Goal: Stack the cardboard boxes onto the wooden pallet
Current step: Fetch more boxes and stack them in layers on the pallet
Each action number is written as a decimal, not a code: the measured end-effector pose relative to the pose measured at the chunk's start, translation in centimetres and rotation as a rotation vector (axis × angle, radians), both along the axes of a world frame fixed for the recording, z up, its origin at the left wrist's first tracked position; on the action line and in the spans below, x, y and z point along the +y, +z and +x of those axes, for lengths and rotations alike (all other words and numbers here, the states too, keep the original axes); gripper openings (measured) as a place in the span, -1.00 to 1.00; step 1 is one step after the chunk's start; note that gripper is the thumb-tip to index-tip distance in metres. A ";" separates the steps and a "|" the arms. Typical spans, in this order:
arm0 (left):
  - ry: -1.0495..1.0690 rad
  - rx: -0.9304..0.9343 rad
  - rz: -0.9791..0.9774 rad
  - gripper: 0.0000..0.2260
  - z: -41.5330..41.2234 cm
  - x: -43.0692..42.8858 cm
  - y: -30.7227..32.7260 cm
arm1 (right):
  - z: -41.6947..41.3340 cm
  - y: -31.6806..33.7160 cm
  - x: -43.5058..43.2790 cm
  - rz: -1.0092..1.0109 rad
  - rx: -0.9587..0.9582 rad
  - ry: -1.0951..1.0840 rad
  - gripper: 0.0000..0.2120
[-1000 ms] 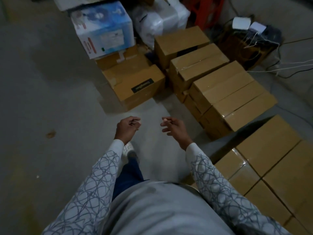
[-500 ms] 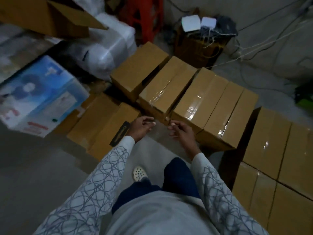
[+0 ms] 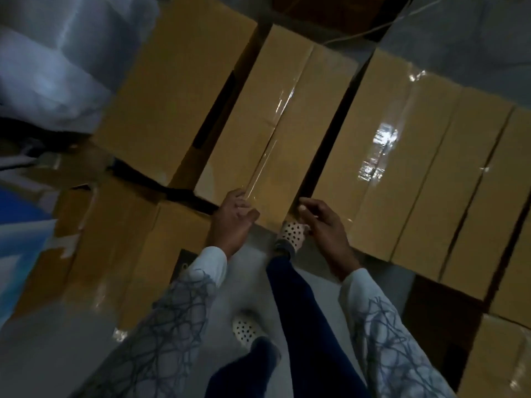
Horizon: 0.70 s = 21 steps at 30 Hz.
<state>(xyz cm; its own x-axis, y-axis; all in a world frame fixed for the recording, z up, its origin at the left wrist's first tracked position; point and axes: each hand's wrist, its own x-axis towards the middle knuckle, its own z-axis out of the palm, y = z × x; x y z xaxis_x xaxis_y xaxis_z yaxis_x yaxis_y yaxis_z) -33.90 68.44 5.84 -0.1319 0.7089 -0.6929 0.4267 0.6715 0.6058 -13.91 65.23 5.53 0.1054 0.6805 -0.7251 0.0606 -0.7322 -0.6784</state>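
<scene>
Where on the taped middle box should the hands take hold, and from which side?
Grip the middle box at its near end's two lower corners, from the person's side. It is long and narrow, with boxes close alongside; left hand and right hand already flank that end.
</scene>
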 end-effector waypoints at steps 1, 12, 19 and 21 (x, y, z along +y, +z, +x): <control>-0.010 0.033 -0.003 -0.54 -0.1 2.0 -2.7 | -0.1 -2.4 1.8 -0.002 -0.025 0.022 -0.74; -0.053 0.356 0.247 -0.14 -1.5 17.8 -17.4 | -1.0 -16.5 12.6 -0.063 -0.144 -0.209 -0.25; 0.150 0.257 0.198 -0.23 -1.4 18.8 -10.1 | -3.0 -10.1 13.5 -0.125 0.009 -0.482 -0.47; 0.120 0.318 0.252 -0.29 -1.6 17.6 -5.6 | -3.7 -5.6 12.2 -0.117 -0.015 -0.490 -0.44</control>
<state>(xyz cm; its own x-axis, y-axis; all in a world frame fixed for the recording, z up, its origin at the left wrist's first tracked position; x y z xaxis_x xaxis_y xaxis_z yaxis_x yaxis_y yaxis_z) -35.48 86.04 0.25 -0.4030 0.8177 -0.4110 0.5470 0.5752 0.6082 -17.58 77.42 -0.03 0.4037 0.4622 -0.7896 -0.3003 -0.7483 -0.5915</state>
